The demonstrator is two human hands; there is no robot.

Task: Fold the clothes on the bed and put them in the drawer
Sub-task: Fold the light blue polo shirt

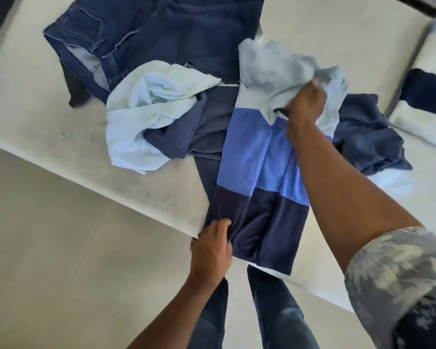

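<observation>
L hand (212,244) pinches shirt (252,152) hem — R hand (306,104) grips top.

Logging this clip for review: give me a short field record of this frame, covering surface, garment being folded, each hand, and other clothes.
surface: bed
being folded: shirt, colour-block, navy hem at the bed edge
left hand: pinches the navy hem
right hand: grips the pale upper part
other clothes: jeans, pale top, navy garment, all lying on the bed
drawer: not in view
</observation>
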